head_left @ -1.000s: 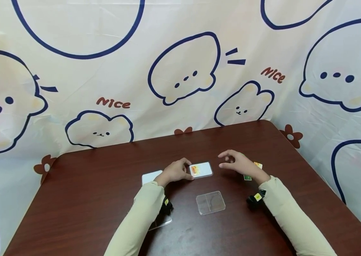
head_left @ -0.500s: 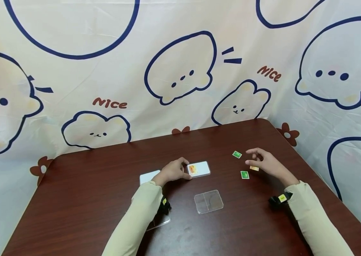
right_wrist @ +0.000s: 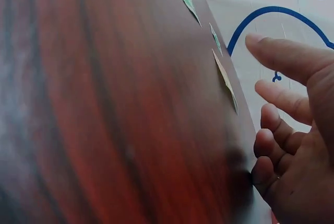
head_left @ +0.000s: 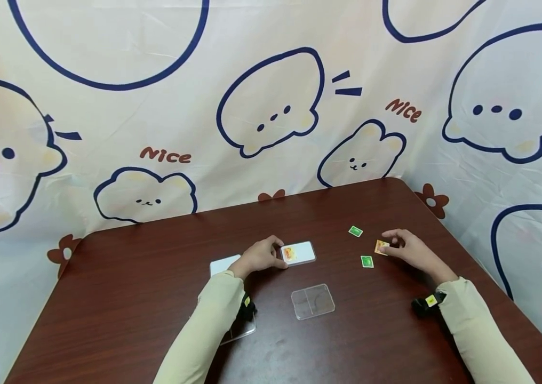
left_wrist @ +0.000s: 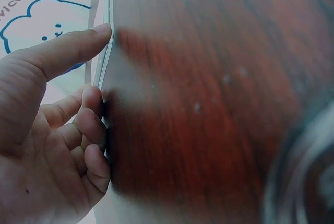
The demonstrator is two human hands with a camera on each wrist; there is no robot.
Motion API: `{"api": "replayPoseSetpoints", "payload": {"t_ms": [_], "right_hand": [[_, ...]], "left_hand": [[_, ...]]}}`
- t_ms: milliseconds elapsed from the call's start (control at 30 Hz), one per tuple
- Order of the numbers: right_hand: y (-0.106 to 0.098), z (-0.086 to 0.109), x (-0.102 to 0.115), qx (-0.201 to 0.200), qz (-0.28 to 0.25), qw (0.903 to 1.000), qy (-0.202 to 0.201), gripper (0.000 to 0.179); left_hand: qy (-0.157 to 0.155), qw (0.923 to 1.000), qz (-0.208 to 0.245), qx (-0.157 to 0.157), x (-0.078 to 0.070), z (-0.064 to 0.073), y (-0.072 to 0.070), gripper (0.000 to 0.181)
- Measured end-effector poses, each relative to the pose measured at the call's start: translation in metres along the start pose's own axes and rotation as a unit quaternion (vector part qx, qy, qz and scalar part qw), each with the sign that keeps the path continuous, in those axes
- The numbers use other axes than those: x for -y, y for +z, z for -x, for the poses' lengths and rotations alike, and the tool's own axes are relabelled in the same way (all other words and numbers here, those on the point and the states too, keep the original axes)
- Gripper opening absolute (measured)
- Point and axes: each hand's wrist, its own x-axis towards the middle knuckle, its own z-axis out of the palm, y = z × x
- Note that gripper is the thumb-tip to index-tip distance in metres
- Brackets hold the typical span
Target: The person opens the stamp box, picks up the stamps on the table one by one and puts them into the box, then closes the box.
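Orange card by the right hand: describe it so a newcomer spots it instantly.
In the head view, go to the right part of the dark brown table, where the right hand hovers. By its thumb is a small orange card. Its two small neighbours are green; it's the only orange one of the three.

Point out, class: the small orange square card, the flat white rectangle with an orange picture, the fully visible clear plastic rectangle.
Small orange square card [head_left: 380,247]: head view, its visible face.
White rectangle [head_left: 302,252]: head view, its bare white part.
Clear plastic rectangle [head_left: 313,302]: head view, near its middle.
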Motion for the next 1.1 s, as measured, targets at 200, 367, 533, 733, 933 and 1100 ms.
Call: {"api": "replayPoseSetpoints", "payload": {"t_ms": [200, 367, 533, 733, 933, 1100], "right_hand": [[0.0011, -0.002, -0.0018, 0.007, 0.035, 0.9993, -0.009, 0.054], [0.0019, -0.005, 0.0002, 0.008, 0.056, 0.9981, -0.026, 0.049], [0.0035, -0.0077, 0.0005, 0.003, 0.058, 0.998, -0.026, 0.043], [0.006, -0.0086, -0.001, 0.005, 0.059, 0.9981, -0.018, 0.04], [0.007, -0.0081, -0.0012, 0.009, 0.049, 0.9987, -0.013, 0.037], [0.0067, -0.0059, 0.0003, 0.012, 0.045, 0.9989, -0.007, 0.034]], "left_hand": [[0.001, 1.0, 0.002, 0.004, 0.0008, 0.0004, 0.0007, 0.054], [0.004, 1.0, 0.004, -0.002, 0.0003, -0.0012, -0.0011, 0.055], [0.005, 0.9999, 0.011, -0.003, 0.0002, -0.0013, -0.0023, 0.054], [0.002, 0.9999, 0.011, -0.002, 0.0013, 0.0, -0.0007, 0.054], [0.002, 0.9999, 0.013, -0.002, 0.0013, 0.0008, -0.0002, 0.054], [0.006, 0.9999, 0.014, -0.001, 0.0005, 0.0014, -0.0008, 0.055]]}}
